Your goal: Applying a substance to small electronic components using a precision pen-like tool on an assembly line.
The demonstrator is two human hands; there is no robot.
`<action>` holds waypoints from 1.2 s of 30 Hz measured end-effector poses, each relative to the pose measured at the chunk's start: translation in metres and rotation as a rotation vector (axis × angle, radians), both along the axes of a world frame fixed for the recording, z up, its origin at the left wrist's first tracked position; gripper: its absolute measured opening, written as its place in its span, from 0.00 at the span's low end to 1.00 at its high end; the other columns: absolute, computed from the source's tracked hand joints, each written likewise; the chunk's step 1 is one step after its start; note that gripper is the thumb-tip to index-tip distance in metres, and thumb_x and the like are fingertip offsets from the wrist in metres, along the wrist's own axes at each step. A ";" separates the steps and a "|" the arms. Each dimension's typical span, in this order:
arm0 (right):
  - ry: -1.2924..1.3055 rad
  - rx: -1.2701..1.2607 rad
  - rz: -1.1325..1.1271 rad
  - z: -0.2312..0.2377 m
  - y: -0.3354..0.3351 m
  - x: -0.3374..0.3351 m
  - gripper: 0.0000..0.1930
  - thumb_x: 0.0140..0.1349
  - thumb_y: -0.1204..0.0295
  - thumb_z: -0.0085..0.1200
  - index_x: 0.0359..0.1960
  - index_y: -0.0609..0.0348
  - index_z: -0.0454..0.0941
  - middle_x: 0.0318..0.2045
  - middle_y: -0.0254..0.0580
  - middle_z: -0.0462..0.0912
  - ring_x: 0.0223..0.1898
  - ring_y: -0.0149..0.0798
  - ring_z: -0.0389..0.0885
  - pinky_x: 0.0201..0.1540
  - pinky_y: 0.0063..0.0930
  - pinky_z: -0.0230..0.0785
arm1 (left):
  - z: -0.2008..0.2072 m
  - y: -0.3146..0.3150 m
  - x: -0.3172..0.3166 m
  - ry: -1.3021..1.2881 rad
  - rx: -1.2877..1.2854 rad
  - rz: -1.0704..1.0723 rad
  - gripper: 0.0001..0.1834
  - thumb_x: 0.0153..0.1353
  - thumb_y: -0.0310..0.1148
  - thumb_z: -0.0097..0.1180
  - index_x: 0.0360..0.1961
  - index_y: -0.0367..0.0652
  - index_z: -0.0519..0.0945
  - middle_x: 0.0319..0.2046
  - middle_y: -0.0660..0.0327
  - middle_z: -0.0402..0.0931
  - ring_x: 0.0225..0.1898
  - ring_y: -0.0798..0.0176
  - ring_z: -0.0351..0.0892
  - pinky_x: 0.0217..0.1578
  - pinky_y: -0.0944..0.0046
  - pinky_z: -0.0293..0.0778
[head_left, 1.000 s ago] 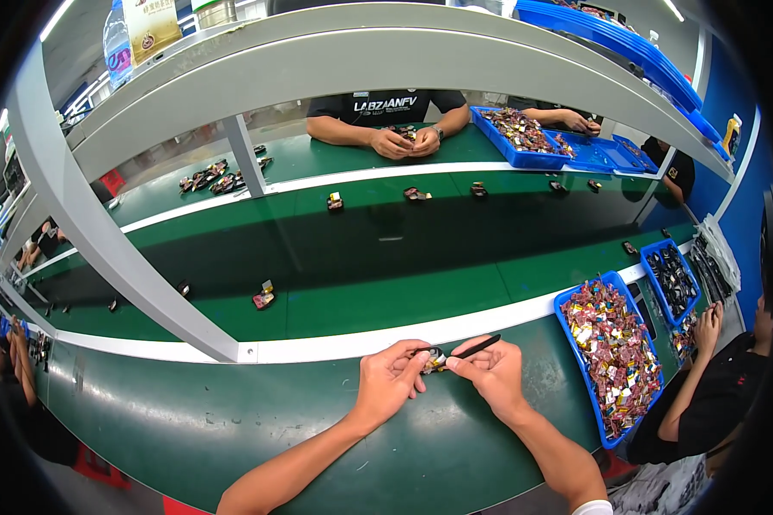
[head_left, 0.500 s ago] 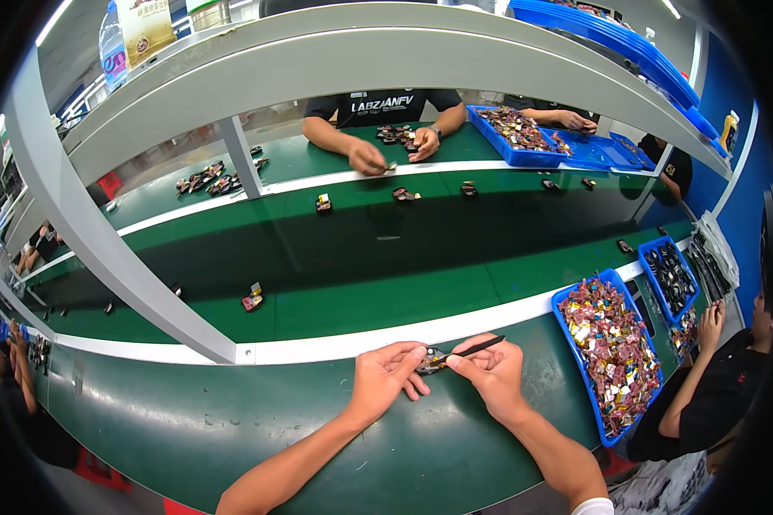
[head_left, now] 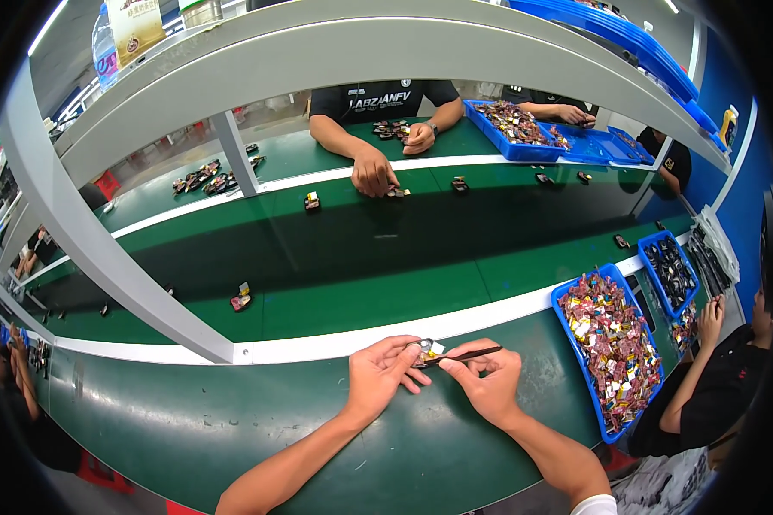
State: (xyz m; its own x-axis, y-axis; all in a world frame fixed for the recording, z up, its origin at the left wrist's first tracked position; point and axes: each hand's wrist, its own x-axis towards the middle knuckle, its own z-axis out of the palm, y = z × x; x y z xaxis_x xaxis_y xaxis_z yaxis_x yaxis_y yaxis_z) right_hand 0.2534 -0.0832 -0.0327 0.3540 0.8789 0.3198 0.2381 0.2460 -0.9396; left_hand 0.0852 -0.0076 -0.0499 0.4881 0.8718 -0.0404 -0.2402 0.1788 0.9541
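Pinched in the fingertips of my left hand (head_left: 376, 378) is a small dark part (head_left: 426, 346) with a round, ring-like end and a white and yellow piece on it. My right hand (head_left: 491, 386) grips a slim black stick-shaped tool (head_left: 474, 353), too small to tell whether tweezers or a pen. Its left end reaches to the small part, and whether they touch is hidden by my fingers. Both hands are above the green table (head_left: 275, 421), close to its white far edge strip.
Right of my hands stands a blue tray (head_left: 563, 322) heaped with small reddish, white and yellow pieces. Beyond it lies a blue tray of black parts (head_left: 668, 273). Small parts ride the green belt (head_left: 369, 305) ahead. Opposite, a co-worker's hand (head_left: 374, 174) reaches over the belt. A grey post (head_left: 120, 240) rises at left.
The small part has turned in my left fingers, so its round end and white-yellow piece show more. Parts on the belt have shifted slightly left. The co-worker's hand has moved over the belt.
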 end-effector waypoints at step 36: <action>-0.416 0.206 0.075 0.002 0.002 0.008 0.06 0.49 0.82 0.69 0.28 0.62 0.86 0.30 0.39 0.89 0.12 0.21 0.68 0.18 0.17 0.60 | -0.001 -0.001 0.000 -0.022 0.000 0.030 0.13 0.69 0.25 0.56 0.50 0.26 0.79 0.33 0.50 0.83 0.23 0.64 0.83 0.22 0.69 0.79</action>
State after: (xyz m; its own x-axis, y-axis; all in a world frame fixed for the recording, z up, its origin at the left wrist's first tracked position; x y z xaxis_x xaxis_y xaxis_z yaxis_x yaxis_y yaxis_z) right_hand 0.2615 -0.0811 -0.0306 0.0969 0.8006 0.5913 0.5588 0.4479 -0.6979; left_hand 0.0848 -0.0089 -0.0513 0.4621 0.8863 -0.0297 -0.2662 0.1706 0.9487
